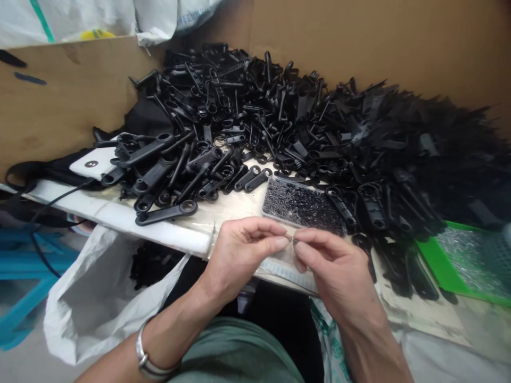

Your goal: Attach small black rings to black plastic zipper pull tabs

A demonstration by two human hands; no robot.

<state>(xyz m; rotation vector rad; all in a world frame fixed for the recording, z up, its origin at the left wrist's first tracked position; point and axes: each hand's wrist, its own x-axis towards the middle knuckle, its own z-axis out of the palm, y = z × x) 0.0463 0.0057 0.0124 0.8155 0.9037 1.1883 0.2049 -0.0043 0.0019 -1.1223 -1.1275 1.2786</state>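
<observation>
My left hand and my right hand meet fingertip to fingertip above the front edge of the table. Each pinches thumb against forefinger. A tiny dark piece shows at the right fingertips, too small to name; what the left fingertips hold, if anything, I cannot make out. Just behind the hands lies a clear shallow box full of small dark parts. Black plastic arm-shaped parts with ringed ends lie to the left of the box, and more of them are on its right.
A large heap of the same black parts rises against a cardboard wall. On the right is a green tray of small clear pieces. A white sack hangs open below the table, near a blue stool. A white device sits left.
</observation>
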